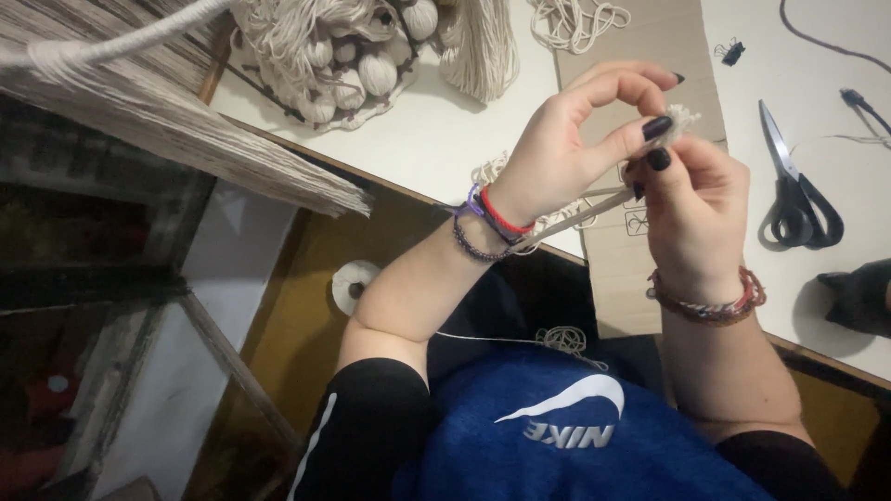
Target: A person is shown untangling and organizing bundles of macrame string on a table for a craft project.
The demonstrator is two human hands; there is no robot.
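I look down on a white tabletop (436,139) with a flat brown cardboard sheet (687,56) on it. At the far edge sits a heap of cream cord balls (357,70); black-handled scissors (794,190) lie well right of the work. My left hand (566,139) has thumb and forefinger pressed together on a small frayed tuft of cream cord (682,119), the other fingers arched open above. My right hand (696,209) is closed just beneath, pinching the same cord where its strands (566,218) run down past my left wrist. The tuft is held in the air above the cardboard, touching neither. As I judge it, the pinch is shallow: a tug from the lower hand could pull loose fibres out, or the trailing strands could snag on the wrist bracelets (487,223).
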